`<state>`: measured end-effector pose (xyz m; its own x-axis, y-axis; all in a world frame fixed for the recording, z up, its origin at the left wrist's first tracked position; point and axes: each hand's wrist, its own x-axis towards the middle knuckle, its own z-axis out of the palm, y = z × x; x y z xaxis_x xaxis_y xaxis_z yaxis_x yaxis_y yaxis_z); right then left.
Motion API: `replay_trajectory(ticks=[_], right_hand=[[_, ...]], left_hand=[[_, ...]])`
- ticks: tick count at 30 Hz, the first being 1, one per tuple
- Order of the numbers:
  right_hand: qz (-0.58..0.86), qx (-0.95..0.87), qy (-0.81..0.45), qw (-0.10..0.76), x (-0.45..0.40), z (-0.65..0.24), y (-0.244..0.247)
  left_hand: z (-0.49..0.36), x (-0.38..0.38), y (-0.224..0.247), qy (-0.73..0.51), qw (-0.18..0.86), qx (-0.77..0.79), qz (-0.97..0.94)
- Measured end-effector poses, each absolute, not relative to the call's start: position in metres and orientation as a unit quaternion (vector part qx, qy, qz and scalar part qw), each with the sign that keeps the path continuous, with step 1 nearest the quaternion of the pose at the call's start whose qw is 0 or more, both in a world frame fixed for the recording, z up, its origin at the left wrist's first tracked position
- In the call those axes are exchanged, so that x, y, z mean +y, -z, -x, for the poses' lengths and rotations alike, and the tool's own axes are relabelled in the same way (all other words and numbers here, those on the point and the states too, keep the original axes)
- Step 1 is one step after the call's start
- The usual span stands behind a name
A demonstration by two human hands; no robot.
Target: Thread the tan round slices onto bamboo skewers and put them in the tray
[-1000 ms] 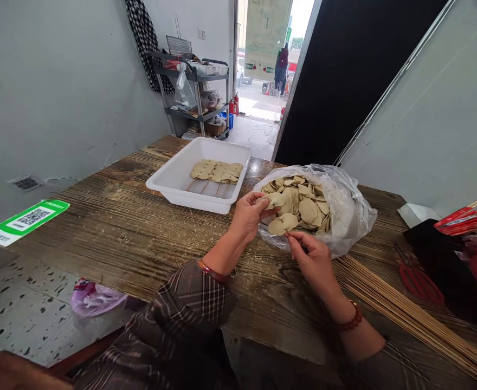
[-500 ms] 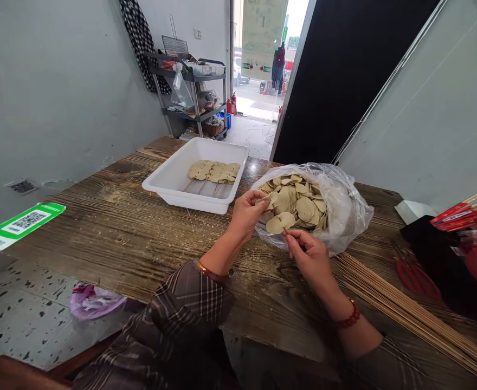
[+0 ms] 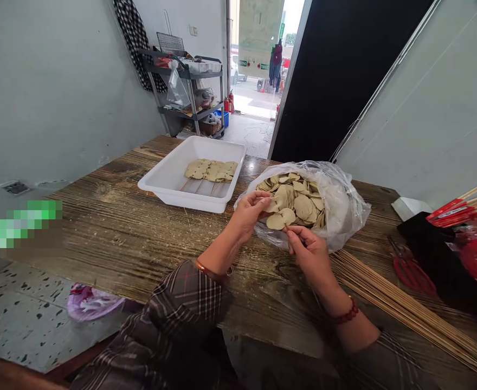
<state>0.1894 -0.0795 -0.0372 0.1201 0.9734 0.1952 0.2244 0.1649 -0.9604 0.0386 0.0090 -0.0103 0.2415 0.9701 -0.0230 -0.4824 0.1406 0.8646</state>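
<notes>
My left hand [image 3: 250, 214] pinches a thin beige slice [image 3: 277, 203] at the near left edge of an open plastic bag [image 3: 342, 208] full of such slices [image 3: 303, 207]. In my right hand [image 3: 308, 246] is the end of a skewer, mostly hidden by the fingers, with round slices [image 3: 281, 219] on it. Left of the bag, a white tray [image 3: 181, 199] holds skewered slices [image 3: 211, 169], their sticks pointing toward me.
A bundle of bare skewers [image 3: 409, 309] lies at the right, beside red scissors [image 3: 413, 273] and a black box [image 3: 421, 233]. A shelf cart [image 3: 192, 73] stands beyond the table. A purple-lined bin [image 3: 94, 302] is on the floor.
The whole view has shifted slightly. Between my hands, the slice at my left fingers sits a little differently, close to those on the skewer. Both hands keep their hold.
</notes>
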Motion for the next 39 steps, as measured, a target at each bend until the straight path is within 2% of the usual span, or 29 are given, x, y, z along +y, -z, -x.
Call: replay_trajectory(ticks=[5,10,15,20,31,39], right_hand=[[0.537,-0.55,-0.361,0.528,-0.081,-0.188,0.034],[0.533,-0.553,-0.35,0.536,-0.08,-0.188,0.033],[0.524,-0.543,-0.385,0.531,-0.08,-0.188,0.034],[0.507,-0.487,-0.461,0.541,-0.08,-0.187,0.036],[0.512,-0.524,-0.417,0.539,-0.082,-0.186,0.031],[0.529,-0.53,-0.396,0.531,-0.08,-0.186,0.034]], left_hand=[[-0.037,0.01,0.01,-0.484,0.745,0.285,-0.359],[-0.038,0.008,0.012,-0.447,0.76,0.265,-0.392],[-0.038,0.009,0.013,-0.467,0.745,0.275,-0.39],[-0.041,0.007,0.011,-0.51,0.683,0.306,-0.425],[-0.038,0.01,0.013,-0.483,0.776,0.242,-0.327],[-0.048,0.0,0.01,-0.473,0.784,0.221,-0.335]])
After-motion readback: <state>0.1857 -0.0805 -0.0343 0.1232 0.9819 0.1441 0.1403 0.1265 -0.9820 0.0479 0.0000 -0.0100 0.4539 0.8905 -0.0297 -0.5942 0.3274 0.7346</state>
